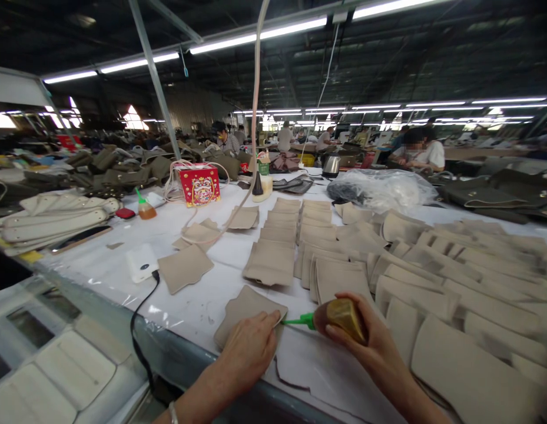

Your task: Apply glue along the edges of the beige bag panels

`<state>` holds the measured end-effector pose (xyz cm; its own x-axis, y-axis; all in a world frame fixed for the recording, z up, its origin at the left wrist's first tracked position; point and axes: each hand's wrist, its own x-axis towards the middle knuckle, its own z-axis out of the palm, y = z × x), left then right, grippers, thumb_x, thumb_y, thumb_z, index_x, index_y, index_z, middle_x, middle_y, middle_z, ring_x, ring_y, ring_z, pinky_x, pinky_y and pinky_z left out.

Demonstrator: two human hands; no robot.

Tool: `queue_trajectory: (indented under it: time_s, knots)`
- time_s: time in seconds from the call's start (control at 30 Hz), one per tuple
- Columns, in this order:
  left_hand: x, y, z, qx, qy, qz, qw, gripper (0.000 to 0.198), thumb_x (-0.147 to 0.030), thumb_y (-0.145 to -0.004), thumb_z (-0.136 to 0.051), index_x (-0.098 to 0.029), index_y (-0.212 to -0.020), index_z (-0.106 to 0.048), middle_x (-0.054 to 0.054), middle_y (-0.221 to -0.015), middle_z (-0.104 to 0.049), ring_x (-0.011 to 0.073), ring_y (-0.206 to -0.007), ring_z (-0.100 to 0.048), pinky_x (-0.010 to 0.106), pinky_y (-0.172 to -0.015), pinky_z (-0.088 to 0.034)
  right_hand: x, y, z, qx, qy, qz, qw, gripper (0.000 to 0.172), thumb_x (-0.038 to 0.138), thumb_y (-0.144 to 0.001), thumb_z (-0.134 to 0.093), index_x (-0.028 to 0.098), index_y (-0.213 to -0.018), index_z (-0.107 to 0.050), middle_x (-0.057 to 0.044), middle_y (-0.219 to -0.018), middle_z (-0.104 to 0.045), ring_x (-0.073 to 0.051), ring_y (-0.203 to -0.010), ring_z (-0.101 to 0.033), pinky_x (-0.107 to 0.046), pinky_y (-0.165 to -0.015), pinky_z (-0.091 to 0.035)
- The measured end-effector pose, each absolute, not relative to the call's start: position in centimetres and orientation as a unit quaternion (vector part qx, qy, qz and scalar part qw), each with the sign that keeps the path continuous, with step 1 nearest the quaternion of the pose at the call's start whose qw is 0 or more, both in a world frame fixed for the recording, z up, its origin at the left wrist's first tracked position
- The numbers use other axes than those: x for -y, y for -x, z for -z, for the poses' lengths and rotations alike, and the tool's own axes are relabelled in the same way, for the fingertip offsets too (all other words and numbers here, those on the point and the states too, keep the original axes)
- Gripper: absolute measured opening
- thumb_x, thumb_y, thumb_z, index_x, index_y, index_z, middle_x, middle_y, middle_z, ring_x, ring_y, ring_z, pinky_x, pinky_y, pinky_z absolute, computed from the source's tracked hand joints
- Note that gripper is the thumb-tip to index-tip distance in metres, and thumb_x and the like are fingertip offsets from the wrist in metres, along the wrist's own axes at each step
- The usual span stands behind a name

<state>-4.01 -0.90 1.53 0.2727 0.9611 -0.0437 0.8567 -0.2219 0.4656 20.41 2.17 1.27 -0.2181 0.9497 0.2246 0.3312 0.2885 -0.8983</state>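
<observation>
My left hand (252, 341) is closed on a beige leather-like panel (247, 303) near the table's front edge, its fingertips at the panel's right corner. In my right hand (374, 335) is a squeeze bottle (341, 321) of amber liquid, tilted on its side, with my fingers wrapped round it. The bottle's thin green nozzle (302, 320) points left, and its tip meets the panel's right edge beside my left fingertips. Whether liquid is coming out is too small to see. Just beyond my hands lie overlapping rows of similar beige panels (271, 259).
Many more beige panels (471, 365) cover the right side. At left are a white device (141, 263) with a black cable, another amber bottle (146, 209) and a red box (201, 185). A pale hose (257, 88) hangs down mid-table. People (421, 154) sit farther back.
</observation>
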Motion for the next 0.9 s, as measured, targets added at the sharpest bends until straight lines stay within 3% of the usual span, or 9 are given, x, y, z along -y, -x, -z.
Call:
queue_trajectory:
  time_s: [0.13, 0.3, 0.47, 0.67, 0.9]
  knots:
    - [1.00, 4.10, -1.54, -0.594, -0.767, -0.128, 0.205, 0.049, -0.021, -0.090, -0.028, -0.018, -0.134, -0.050, 0.010, -0.108, -0.066, 0.0264, -0.102, -0.063, 0.043, -0.092, -0.049, -1.54, -20.47, -1.41, 0.673, 0.435, -0.453, 0.391, 0.054, 0.050, -0.083, -0.072, 0.026, -0.120, -0.042, 0.002, -0.089, -0.061, -0.022, -0.080, -0.059, -0.027, -0.071, -0.045]
    - [1.07, 4.07, -1.72, -0.590, -0.767, -0.133, 0.213, 0.049, -0.020, -0.090, -0.028, -0.018, -0.133, -0.051, 0.010, -0.111, -0.066, 0.0246, -0.105, -0.062, 0.040, -0.095, -0.048, -1.70, -20.62, -1.36, 0.670, 0.468, -0.384, 0.431, 0.052, 0.049, -0.082, -0.071, 0.024, -0.118, -0.045, 0.001, -0.093, -0.060, -0.023, -0.080, -0.058, -0.028, -0.071, -0.044]
    - [1.12, 4.06, -1.78, -0.592, -0.767, -0.128, 0.210, 0.048, -0.021, -0.090, -0.029, -0.017, -0.133, -0.051, 0.010, -0.110, -0.066, 0.0262, -0.103, -0.063, 0.042, -0.093, -0.048, -1.50, -20.83, -0.92, 0.680, 0.446, -0.422, 0.402, 0.053, 0.049, -0.083, -0.071, 0.025, -0.121, -0.042, 0.002, -0.092, -0.061, -0.023, -0.080, -0.059, -0.028, -0.071, -0.045]
    - [1.21, 4.21, -1.59, -0.589, -0.766, -0.142, 0.215, 0.048, -0.021, -0.091, -0.028, -0.019, -0.133, -0.051, 0.009, -0.114, -0.065, 0.0239, -0.107, -0.061, 0.039, -0.096, -0.047, -1.80, -21.02, -1.08, 0.682, 0.464, -0.364, 0.433, 0.051, 0.049, -0.083, -0.070, 0.025, -0.120, -0.044, 0.001, -0.096, -0.058, -0.022, -0.082, -0.058, -0.029, -0.073, -0.044]
    - [1.24, 4.27, -1.60, -0.591, -0.764, -0.141, 0.216, 0.047, -0.022, -0.092, -0.029, -0.018, -0.133, -0.051, 0.009, -0.114, -0.065, 0.0236, -0.106, -0.061, 0.039, -0.096, -0.046, -1.07, -21.05, -0.68, 0.672, 0.454, -0.425, 0.402, 0.053, 0.049, -0.083, -0.070, 0.026, -0.122, -0.042, 0.002, -0.092, -0.060, -0.022, -0.079, -0.059, -0.028, -0.071, -0.044]
